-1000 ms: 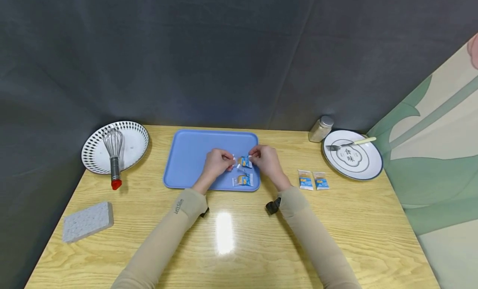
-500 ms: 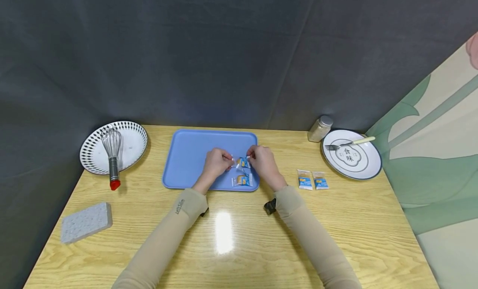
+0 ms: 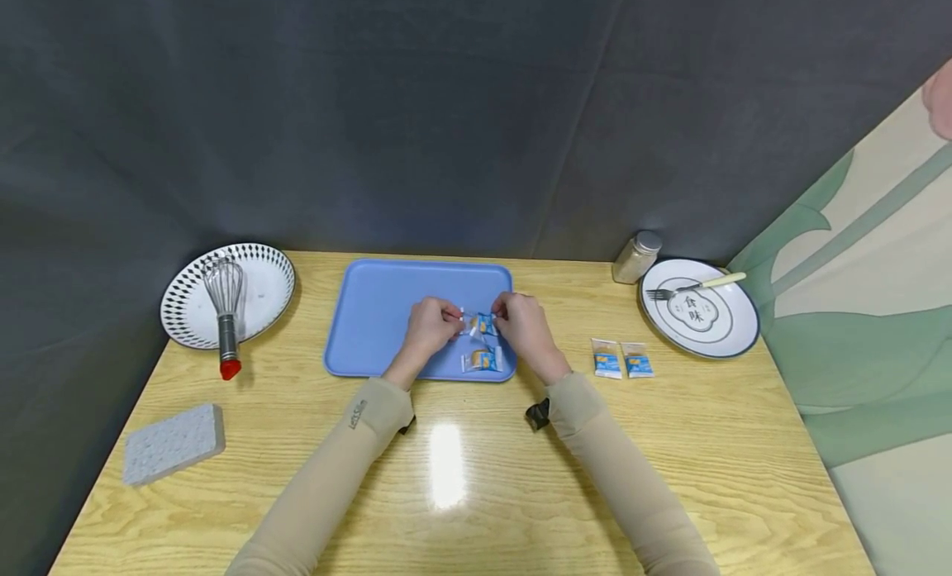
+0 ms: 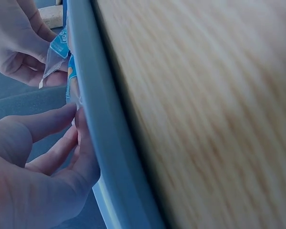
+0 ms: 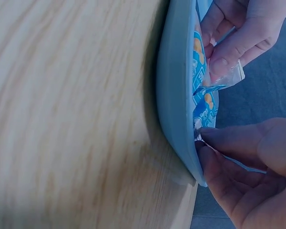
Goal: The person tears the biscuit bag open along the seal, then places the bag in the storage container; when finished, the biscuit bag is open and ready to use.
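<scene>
**Both hands pinching one snack packet above the blue tray**

The left hand [image 3: 429, 326] and the right hand [image 3: 523, 322] meet over the blue tray [image 3: 379, 311], each pinching one crimped end of a small blue-and-orange snack packet [image 3: 480, 323] between thumb and fingertips. The packet is held just above the tray's right half. In the right wrist view the fingertips [image 5: 214, 138] are closed on the packet's sealed edge close beside the tray rim. A second packet [image 3: 483, 360] lies flat on the tray near its front right corner, directly below the held one.

Compared with the frames of a second and half a second ago, the hands have drawn slightly closer together and the held packet looks a little more bunched between them; its place over the tray is much the same. The second packet has not moved.

Elsewhere on the wooden table [image 3: 461, 477]: two more packets [image 3: 622, 359] lie side by side to the right of the tray. A whisk [image 3: 225, 307] rests across a patterned plate [image 3: 264, 283]. A fork [image 3: 695, 288] lies on a white plate [image 3: 725, 332], with a shaker jar [image 3: 637, 257] just beside it. A grey sponge [image 3: 173, 442] sits at the near left.
</scene>
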`<state>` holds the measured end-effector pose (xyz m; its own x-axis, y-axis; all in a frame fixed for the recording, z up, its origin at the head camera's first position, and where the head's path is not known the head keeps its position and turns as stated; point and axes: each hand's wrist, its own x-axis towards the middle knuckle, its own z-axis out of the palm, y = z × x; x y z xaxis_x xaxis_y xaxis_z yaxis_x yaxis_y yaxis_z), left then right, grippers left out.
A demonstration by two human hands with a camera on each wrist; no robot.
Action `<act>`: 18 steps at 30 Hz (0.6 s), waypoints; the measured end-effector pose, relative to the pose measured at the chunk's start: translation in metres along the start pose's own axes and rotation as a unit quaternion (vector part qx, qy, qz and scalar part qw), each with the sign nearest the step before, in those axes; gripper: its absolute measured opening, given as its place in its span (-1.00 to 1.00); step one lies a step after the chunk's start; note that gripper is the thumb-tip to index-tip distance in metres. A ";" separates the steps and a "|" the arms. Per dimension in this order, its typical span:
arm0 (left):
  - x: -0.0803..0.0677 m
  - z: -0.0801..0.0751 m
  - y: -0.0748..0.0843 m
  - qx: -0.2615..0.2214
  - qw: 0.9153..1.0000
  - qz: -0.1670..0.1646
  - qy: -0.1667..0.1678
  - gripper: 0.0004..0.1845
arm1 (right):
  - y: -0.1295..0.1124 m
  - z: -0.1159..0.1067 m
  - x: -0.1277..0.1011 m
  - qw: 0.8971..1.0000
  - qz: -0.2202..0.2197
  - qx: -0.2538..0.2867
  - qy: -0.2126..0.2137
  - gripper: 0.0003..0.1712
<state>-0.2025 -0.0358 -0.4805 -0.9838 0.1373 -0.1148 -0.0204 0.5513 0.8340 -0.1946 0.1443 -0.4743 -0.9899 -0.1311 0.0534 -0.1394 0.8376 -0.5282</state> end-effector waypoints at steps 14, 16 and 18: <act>-0.008 -0.014 0.006 0.022 0.999 0.044 0.015 -0.81 | 0.011 -0.026 -0.022 0.994 0.013 0.086 0.066 -0.88; -0.011 -0.017 0.014 0.032 0.997 0.069 0.024 -0.79 | 0.013 -0.035 -0.029 0.992 0.017 0.095 0.077 -0.86; -0.015 -0.018 0.024 0.036 0.994 0.092 0.038 -0.79 | 0.016 -0.044 -0.036 0.991 0.023 0.105 0.083 -0.84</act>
<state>-0.1911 -0.0395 -0.4487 -0.9803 0.1807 0.0793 0.1714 0.5808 0.7958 -0.1619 0.1854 -0.4477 -0.9879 0.0083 0.1549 -0.1034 0.7092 -0.6974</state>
